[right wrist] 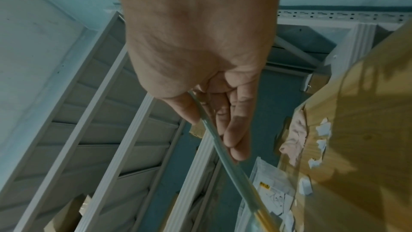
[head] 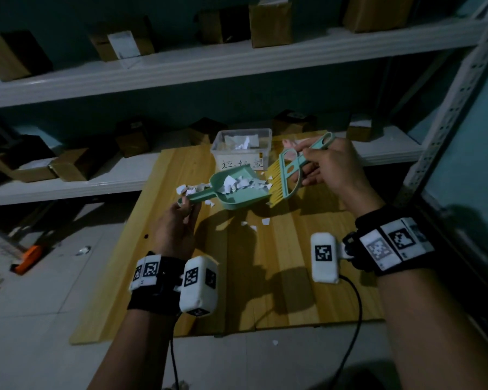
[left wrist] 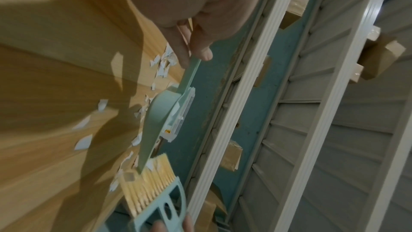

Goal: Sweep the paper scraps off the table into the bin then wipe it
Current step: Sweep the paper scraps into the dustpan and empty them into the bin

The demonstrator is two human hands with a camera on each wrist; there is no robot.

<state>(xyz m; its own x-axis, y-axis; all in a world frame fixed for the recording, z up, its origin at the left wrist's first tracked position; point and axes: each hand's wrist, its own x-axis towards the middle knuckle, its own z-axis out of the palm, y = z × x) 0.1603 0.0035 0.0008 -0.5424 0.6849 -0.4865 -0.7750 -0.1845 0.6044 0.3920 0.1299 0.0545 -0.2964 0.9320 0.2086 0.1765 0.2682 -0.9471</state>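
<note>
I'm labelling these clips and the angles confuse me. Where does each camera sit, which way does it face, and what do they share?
Head: on the person's head, facing forward and down at the yellow wooden table; both forearms, left hand and right hand show.
Left wrist: looks along the left hand at the mint-green plastic dustpan it holds.
Right wrist: looks along the right hand gripping the mint-green yellow-bristled brush.
Shared: the brush and white paper scraps appear in all three.
</note>
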